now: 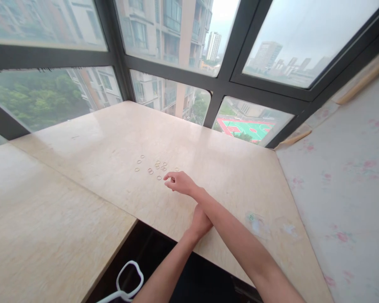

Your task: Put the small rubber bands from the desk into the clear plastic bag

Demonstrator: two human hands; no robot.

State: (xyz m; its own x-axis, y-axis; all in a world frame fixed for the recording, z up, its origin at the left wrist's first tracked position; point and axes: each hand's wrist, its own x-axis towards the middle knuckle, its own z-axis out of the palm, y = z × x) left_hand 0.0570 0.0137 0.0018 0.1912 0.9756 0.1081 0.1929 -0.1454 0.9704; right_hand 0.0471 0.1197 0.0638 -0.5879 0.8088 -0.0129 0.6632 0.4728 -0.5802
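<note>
My right hand [180,182] reaches out over the beige stone sill [107,143], its fingers curled in a pinch at the near edge of several small thin rubber bands [154,167] scattered flat on the surface. What the fingertips pinch is too small to make out. My left hand [200,222] rests near the front edge of the sill, mostly hidden under my right forearm, so its fingers do not show.
A small clear plastic bag [255,222] lies on the sill at the right. A floral mattress or cushion [350,189] borders the right side. Dark-framed windows [221,84] wrap the far edge. A white loop-shaped object [129,280] sits in the dark gap below.
</note>
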